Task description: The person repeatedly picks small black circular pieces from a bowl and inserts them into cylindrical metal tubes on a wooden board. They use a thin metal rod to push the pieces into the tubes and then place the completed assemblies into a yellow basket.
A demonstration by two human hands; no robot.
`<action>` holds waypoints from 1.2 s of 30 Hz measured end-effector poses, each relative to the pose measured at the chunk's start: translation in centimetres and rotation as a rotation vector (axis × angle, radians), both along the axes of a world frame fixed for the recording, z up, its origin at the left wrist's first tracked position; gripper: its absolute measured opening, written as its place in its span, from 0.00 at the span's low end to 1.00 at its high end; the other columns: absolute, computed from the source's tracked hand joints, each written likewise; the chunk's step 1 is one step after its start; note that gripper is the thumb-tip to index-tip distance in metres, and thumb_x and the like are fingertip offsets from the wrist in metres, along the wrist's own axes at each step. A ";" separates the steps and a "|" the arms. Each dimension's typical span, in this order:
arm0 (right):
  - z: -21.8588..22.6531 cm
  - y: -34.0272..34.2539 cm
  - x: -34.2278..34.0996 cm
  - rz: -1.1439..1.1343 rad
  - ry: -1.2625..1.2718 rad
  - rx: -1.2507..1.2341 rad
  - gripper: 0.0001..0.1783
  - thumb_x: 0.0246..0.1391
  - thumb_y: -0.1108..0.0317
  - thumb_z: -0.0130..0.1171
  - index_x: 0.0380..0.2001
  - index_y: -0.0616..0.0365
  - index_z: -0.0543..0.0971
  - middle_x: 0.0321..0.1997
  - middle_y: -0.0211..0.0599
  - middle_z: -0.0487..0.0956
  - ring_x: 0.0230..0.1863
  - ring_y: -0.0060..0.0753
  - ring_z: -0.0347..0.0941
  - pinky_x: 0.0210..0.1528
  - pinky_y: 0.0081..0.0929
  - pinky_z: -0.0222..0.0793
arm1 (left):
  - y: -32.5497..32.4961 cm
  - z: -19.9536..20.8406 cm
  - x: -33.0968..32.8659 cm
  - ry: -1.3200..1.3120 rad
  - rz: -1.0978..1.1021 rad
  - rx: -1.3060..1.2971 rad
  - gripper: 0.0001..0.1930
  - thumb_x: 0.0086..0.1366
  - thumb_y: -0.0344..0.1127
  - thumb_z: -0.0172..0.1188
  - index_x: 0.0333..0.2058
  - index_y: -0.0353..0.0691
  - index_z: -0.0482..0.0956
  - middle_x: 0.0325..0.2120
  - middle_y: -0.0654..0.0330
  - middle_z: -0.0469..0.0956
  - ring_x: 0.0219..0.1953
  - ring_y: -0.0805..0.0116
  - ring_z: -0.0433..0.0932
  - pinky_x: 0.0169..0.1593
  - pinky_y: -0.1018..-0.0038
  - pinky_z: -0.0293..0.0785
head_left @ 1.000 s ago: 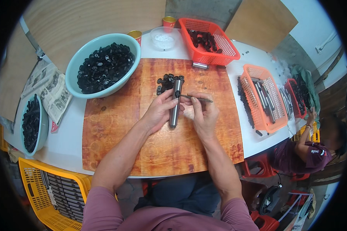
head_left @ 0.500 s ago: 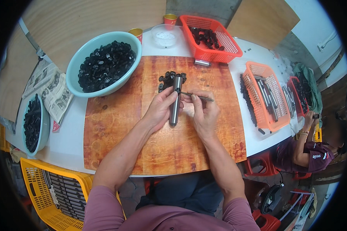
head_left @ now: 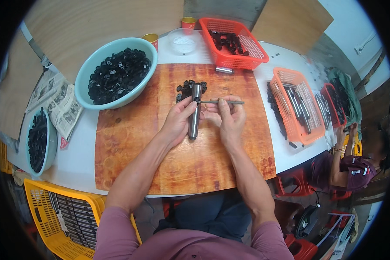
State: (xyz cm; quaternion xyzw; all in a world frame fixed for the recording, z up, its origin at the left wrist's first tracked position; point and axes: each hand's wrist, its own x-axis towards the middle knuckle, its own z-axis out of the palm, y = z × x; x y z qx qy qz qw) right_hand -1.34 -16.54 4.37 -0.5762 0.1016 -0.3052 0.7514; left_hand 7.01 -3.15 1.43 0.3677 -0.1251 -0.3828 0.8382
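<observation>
My left hand (head_left: 178, 118) is closed round a shiny metal tube (head_left: 194, 123), which stands nearly in line with my view above the wooden board (head_left: 138, 160). A small black part shows on the tube's side, by my left thumb. Between the thumb and fingers of my right hand (head_left: 229, 118) lies a thin dark rod (head_left: 234, 102), held almost level, with its left end at that black part. Just beyond the tube, a small heap of black plastic pieces (head_left: 184, 90) rests on the board; the tube covers some of it.
A pale blue basin (head_left: 80, 89) of black parts stands at far left, a smaller basin (head_left: 52, 143) nearer. Red (head_left: 260, 52) and orange baskets (head_left: 314, 138) stand right, the latter with metal tubes. A yellow crate (head_left: 34, 190) sits lower left. Another person (head_left: 351, 171) works at right.
The rod has swung closer to level and reaches further out to the right of my right hand. The tube and both hands have shifted only slightly.
</observation>
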 end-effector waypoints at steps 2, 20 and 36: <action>0.0 -1.5 -0.2 -0.114 -0.011 -0.163 0.07 0.70 0.71 0.49 0.45 0.64 0.69 0.37 0.41 0.80 0.38 0.32 0.83 0.35 0.25 0.78 | -0.1 0.3 -0.1 -0.027 0.039 0.016 0.18 0.75 0.37 0.53 0.59 0.38 0.71 0.38 0.59 0.79 0.37 0.72 0.79 0.42 0.76 0.78; -0.7 -5.7 -1.1 -0.316 0.402 -1.218 0.10 0.56 0.72 0.62 0.41 0.62 0.79 0.40 0.52 0.81 0.35 0.59 0.80 0.39 0.47 0.76 | 3.1 -1.3 5.0 0.183 0.310 -0.054 0.10 0.74 0.40 0.53 0.46 0.41 0.74 0.34 0.58 0.79 0.32 0.70 0.78 0.36 0.74 0.77; -1.6 -1.3 5.6 -0.091 0.195 -1.213 0.09 0.48 0.80 0.62 0.35 0.63 0.80 0.38 0.47 0.78 0.40 0.51 0.77 0.43 0.41 0.74 | 2.4 -0.7 4.0 0.064 0.273 -0.031 0.10 0.74 0.39 0.52 0.46 0.40 0.74 0.37 0.58 0.81 0.35 0.70 0.78 0.41 0.73 0.76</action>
